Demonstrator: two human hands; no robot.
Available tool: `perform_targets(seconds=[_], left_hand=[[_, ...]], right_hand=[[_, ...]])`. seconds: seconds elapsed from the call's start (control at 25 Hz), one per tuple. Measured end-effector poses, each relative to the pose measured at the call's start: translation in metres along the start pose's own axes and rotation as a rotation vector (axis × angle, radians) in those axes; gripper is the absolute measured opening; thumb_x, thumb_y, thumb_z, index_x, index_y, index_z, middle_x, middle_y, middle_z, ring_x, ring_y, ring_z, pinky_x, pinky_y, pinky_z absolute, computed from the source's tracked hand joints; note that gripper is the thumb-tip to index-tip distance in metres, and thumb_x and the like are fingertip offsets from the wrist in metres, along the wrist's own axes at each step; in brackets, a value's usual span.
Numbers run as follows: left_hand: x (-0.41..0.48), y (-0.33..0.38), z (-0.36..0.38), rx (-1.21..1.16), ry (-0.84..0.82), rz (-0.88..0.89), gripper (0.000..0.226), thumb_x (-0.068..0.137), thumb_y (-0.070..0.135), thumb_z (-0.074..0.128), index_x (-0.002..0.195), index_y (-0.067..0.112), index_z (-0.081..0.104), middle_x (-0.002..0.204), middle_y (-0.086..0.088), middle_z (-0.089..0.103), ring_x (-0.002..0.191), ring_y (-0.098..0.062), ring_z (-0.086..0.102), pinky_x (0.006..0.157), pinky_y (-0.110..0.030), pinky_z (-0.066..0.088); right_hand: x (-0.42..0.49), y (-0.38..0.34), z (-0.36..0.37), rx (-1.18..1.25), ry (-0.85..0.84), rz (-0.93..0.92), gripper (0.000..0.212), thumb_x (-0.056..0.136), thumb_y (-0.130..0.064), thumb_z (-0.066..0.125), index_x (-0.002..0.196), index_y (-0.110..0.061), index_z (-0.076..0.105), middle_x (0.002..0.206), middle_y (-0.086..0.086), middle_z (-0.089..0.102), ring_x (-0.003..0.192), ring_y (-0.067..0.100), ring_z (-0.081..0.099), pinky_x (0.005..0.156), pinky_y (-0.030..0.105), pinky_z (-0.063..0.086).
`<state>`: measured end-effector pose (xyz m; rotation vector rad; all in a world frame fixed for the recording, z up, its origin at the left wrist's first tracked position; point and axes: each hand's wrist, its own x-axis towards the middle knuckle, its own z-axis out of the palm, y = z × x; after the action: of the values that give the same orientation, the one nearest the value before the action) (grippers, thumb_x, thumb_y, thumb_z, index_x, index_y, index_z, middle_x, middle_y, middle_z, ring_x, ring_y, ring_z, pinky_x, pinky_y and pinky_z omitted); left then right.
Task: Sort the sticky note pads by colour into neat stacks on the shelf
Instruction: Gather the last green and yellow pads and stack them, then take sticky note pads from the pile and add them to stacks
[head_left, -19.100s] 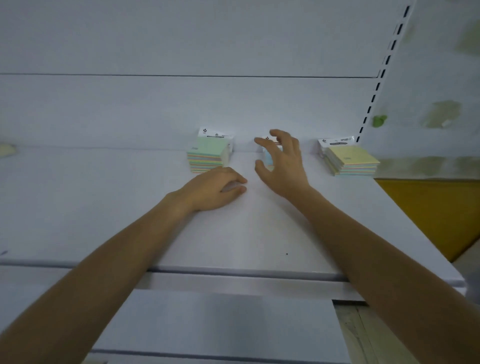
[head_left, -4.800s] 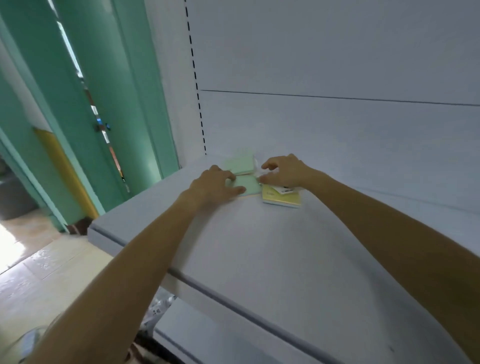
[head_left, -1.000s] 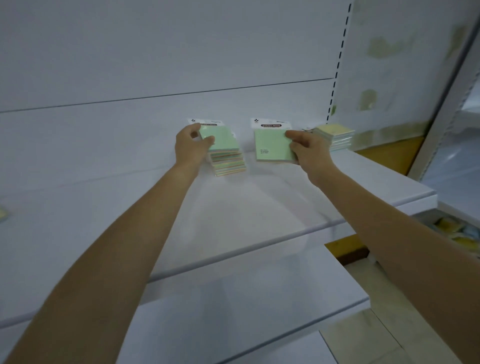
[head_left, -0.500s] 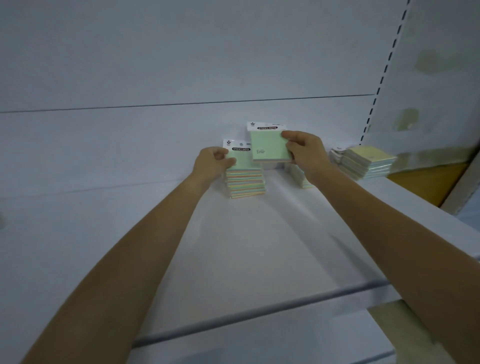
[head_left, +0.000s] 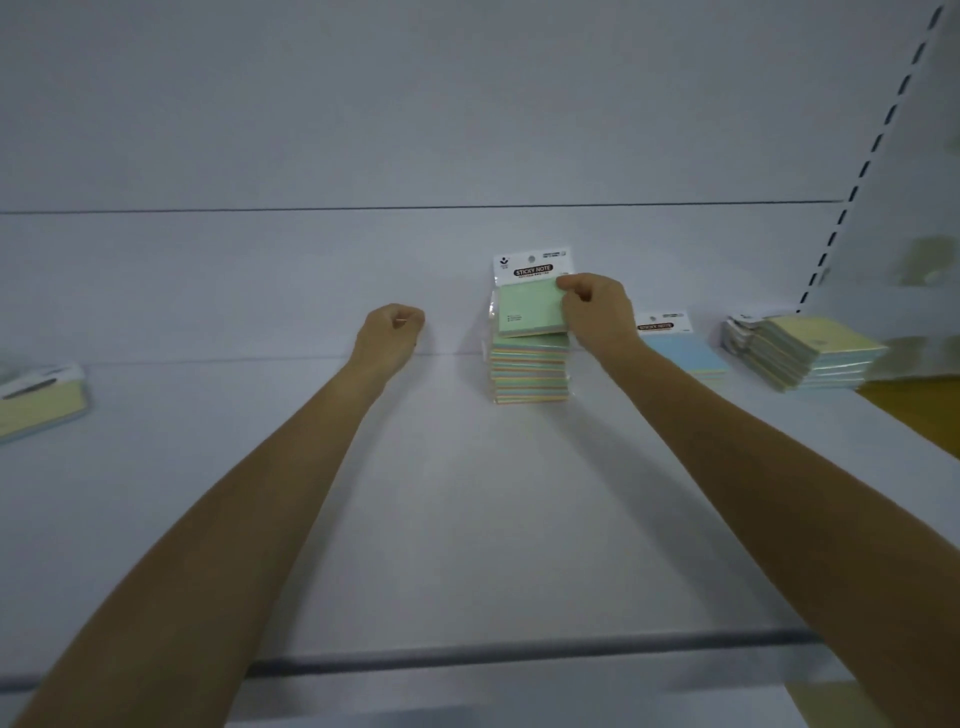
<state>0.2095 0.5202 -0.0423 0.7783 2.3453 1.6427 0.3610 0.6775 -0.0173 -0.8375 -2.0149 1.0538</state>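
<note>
White metal shelving fills the view — a flat shelf (head_left: 467, 519) backed by plain panels with a slotted upright at the right. The right hand (head_left: 597, 312) pinches a green pad (head_left: 527, 306) by its right edge, fingers closed on it, holding it tilted just above the green stack (head_left: 530, 371), which stands against the back panel. The left hand (head_left: 389, 332) hovers left of the stack, fingers curled into a loose fist, holding nothing visible.

Progress appears well advanced: a blue pad (head_left: 680, 353) lies right of the green stack, and a yellow stack (head_left: 810, 353) sits further right. One yellow pad (head_left: 36, 405) lies well apart at the far left — apparently unsorted. Pads are square paper blocks in glossy film with white card headers; stack edges show multicoloured layers.
</note>
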Motion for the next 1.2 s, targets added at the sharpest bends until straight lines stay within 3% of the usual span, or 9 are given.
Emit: perform_targets(seconds=[0.12, 0.24, 0.4, 0.56, 0.68, 0.8, 1.2], left_hand=[[-0.006, -0.006, -0.009, 0.084, 0.054, 0.005, 0.03, 0.092, 0.021, 0.048, 0.115, 0.005, 0.059, 0.122, -0.017, 0.061, 0.113, -0.033, 0.057, 0.099, -0.041, 0.044], [-0.019, -0.003, -0.007, 0.278, 0.035, 0.111, 0.03, 0.093, 0.018, 0.047, 0.116, 0.003, 0.059, 0.124, -0.015, 0.061, 0.116, -0.03, 0.056, 0.1, -0.032, 0.041], [-0.042, -0.019, -0.021, 0.624, -0.042, 0.204, 0.034, 0.094, 0.027, 0.044, 0.124, 0.012, 0.053, 0.129, -0.011, 0.056, 0.118, -0.028, 0.052, 0.1, -0.035, 0.039], [-0.071, -0.044, -0.06, 0.888, -0.108, 0.071, 0.041, 0.095, 0.036, 0.038, 0.131, 0.018, 0.047, 0.14, -0.009, 0.045, 0.131, -0.028, 0.037, 0.107, -0.041, 0.033], [-0.088, -0.054, -0.104, 0.949, -0.073, 0.05, 0.043, 0.093, 0.041, 0.039, 0.129, 0.019, 0.05, 0.142, -0.007, 0.044, 0.132, -0.027, 0.036, 0.108, -0.041, 0.033], [-0.098, -0.074, -0.168, 0.985, 0.004, 0.05, 0.042, 0.092, 0.042, 0.042, 0.127, 0.021, 0.051, 0.14, -0.003, 0.046, 0.13, -0.025, 0.037, 0.106, -0.04, 0.034], [-0.104, -0.148, -0.349, 1.021, 0.132, 0.023, 0.039, 0.094, 0.038, 0.039, 0.126, 0.019, 0.051, 0.137, -0.006, 0.047, 0.126, -0.026, 0.041, 0.099, -0.039, 0.037]], right_hand=[[-0.004, 0.008, 0.002, -0.095, -0.028, 0.056, 0.035, 0.087, -0.013, 0.043, 0.115, -0.019, 0.062, 0.122, 0.008, 0.063, 0.113, 0.028, 0.057, 0.1, 0.035, 0.044], [-0.003, 0.008, -0.001, -0.19, -0.001, -0.022, 0.032, 0.088, -0.019, 0.045, 0.114, -0.022, 0.063, 0.126, 0.014, 0.057, 0.114, 0.033, 0.053, 0.1, 0.037, 0.042], [-0.01, -0.026, 0.01, -0.369, 0.076, -0.388, 0.03, 0.09, -0.02, 0.047, 0.117, -0.019, 0.062, 0.132, 0.013, 0.047, 0.124, 0.032, 0.04, 0.102, 0.039, 0.035], [-0.046, -0.048, 0.08, -0.34, -0.184, -0.696, 0.034, 0.087, -0.019, 0.048, 0.117, -0.012, 0.062, 0.123, 0.016, 0.056, 0.117, 0.035, 0.047, 0.1, 0.041, 0.038], [-0.076, -0.051, 0.137, -0.466, -0.423, -0.729, 0.036, 0.091, -0.021, 0.047, 0.126, -0.017, 0.054, 0.131, 0.012, 0.051, 0.123, 0.03, 0.043, 0.102, 0.038, 0.036], [-0.098, -0.069, 0.186, -0.612, -0.543, -0.791, 0.038, 0.094, -0.025, 0.042, 0.131, -0.02, 0.048, 0.137, 0.008, 0.047, 0.125, 0.027, 0.041, 0.102, 0.037, 0.036], [-0.162, -0.147, 0.314, -0.562, -0.641, -0.648, 0.038, 0.094, -0.023, 0.041, 0.131, -0.02, 0.047, 0.137, 0.007, 0.046, 0.128, 0.026, 0.039, 0.106, 0.037, 0.033]])
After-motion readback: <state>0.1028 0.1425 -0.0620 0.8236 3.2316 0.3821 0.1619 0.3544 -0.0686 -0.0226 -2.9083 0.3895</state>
